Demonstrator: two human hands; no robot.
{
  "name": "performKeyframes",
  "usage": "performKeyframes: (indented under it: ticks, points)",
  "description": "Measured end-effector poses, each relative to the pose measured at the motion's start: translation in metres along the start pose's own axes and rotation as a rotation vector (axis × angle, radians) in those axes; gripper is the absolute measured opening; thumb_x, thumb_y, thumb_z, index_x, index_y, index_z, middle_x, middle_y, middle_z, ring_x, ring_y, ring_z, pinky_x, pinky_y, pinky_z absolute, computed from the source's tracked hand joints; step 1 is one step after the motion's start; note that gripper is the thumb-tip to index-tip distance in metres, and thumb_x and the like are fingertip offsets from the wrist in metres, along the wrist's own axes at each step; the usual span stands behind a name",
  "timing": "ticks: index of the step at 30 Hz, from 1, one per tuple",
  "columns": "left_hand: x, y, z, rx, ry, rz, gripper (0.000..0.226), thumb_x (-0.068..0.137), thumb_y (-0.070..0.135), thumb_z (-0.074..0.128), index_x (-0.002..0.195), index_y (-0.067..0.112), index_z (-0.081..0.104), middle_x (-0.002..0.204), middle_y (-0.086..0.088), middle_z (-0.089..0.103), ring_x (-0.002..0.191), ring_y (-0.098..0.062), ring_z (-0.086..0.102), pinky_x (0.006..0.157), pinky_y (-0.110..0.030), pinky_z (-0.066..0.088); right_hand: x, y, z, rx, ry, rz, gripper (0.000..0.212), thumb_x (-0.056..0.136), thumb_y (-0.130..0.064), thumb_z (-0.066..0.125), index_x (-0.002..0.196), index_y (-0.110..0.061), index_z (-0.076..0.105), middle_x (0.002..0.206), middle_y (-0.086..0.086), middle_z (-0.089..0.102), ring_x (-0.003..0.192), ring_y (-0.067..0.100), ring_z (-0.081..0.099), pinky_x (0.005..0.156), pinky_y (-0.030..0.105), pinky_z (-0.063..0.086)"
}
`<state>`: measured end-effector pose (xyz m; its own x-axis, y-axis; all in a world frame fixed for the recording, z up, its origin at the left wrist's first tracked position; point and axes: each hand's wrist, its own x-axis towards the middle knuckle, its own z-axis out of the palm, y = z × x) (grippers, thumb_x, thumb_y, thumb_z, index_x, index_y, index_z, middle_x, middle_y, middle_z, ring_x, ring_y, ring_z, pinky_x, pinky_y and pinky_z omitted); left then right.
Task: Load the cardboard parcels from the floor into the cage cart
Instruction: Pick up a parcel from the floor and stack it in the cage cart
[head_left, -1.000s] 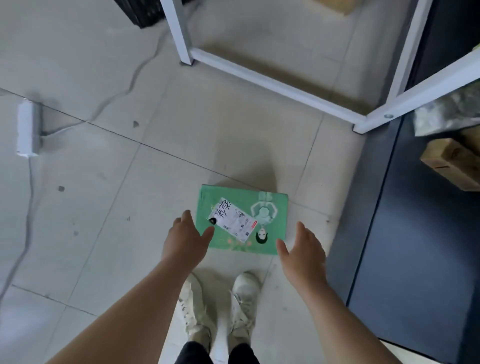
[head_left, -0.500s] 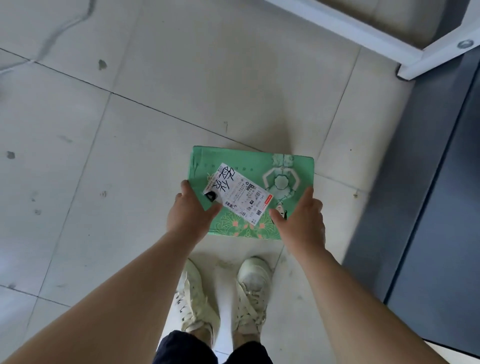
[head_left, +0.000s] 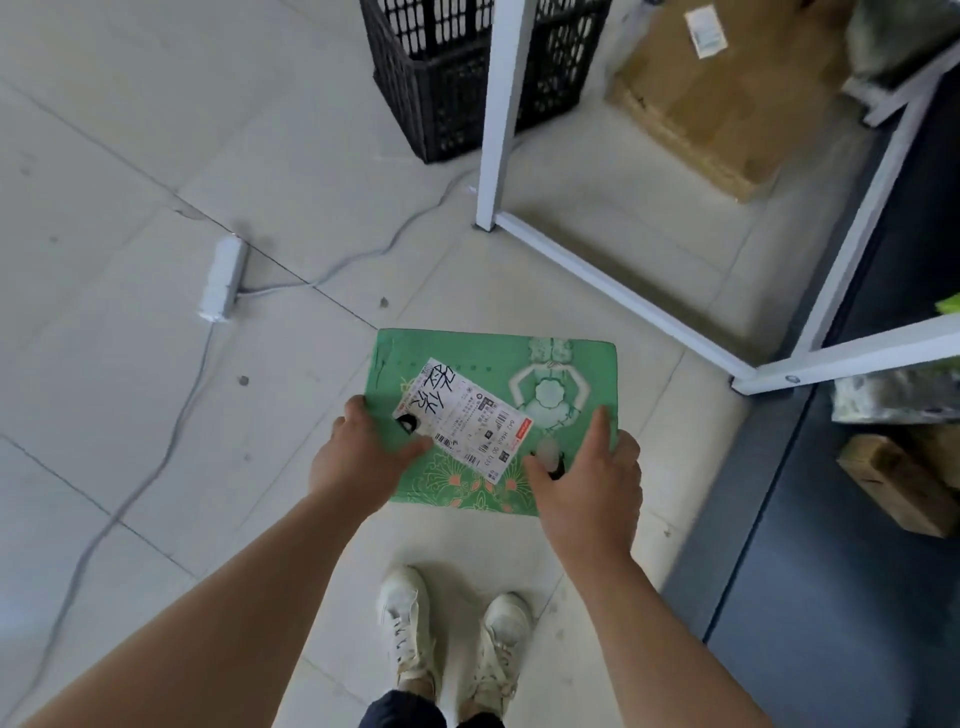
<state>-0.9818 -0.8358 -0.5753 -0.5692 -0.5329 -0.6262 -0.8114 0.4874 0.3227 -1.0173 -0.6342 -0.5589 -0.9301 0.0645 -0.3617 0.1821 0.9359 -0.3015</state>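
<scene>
Floor tiles (head_left: 156, 156) fill most of the view. A white metal frame (head_left: 501, 104) stands to the right, with a brown cardboard box (head_left: 727, 88) beyond its lower bar and a black crate (head_left: 447, 78) behind its post. Nearer, a green parcel (head_left: 488, 351) is held flat over the tiles. The left hand (head_left: 358, 457) and right hand (head_left: 587, 483) each have a grip clamped on a near corner, thumbs on top either side of the white label (head_left: 462, 421).

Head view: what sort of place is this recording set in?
Probably a parcel depot or stockroom. The left hand and right hand hold a green parcel bearing a courier label; a labelled cardboard box sits within a white metal frame, near a black plastic crate, on a tiled floor.
</scene>
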Motion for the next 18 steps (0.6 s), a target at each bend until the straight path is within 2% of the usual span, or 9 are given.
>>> performKeyframes:
  ticks: [4,8,13,18]
  points:
    - [-0.049,0.006,-0.106,-0.039,0.131,0.008,0.083,0.073,0.061,0.071,0.133,0.016,0.034,0.117,-0.004,0.056,0.094,-0.027,0.061,0.077,-0.039,0.05,-0.039,-0.069,-0.07,0.047,0.03,-0.09,0.095,0.082,-0.051,0.07,0.153,-0.012,0.021,0.139,0.02,0.039,0.12,0.038,0.048,0.096,0.05,0.048]
    - [-0.114,-0.01,-0.195,-0.103,0.267,-0.018,0.086,0.072,0.063,0.071,0.136,0.019,0.033,0.118,-0.004,0.056,0.095,-0.026,0.059,0.079,-0.037,0.049,-0.088,-0.13,-0.131,0.097,0.063,-0.228,0.092,0.081,-0.051,0.07,0.152,-0.014,0.025,0.138,0.017,0.04,0.12,0.035,0.049,0.097,0.047,0.046]
    - [-0.207,-0.053,-0.269,-0.272,0.442,-0.127,0.09,0.068,0.067,0.072,0.136,0.018,0.037,0.115,-0.004,0.058,0.093,-0.025,0.06,0.081,-0.041,0.054,-0.151,-0.196,-0.186,0.107,0.068,-0.468,0.086,0.079,-0.052,0.07,0.149,-0.017,0.032,0.133,0.014,0.045,0.117,0.033,0.05,0.095,0.045,0.046]
    - [-0.327,-0.105,-0.306,-0.405,0.653,-0.302,0.085,0.07,0.067,0.069,0.133,0.019,0.039,0.119,-0.005,0.056,0.104,-0.028,0.06,0.084,-0.037,0.049,-0.237,-0.243,-0.229,0.117,0.026,-0.751,0.085,0.077,-0.053,0.071,0.146,-0.018,0.037,0.128,0.012,0.047,0.113,0.033,0.052,0.094,0.044,0.046]
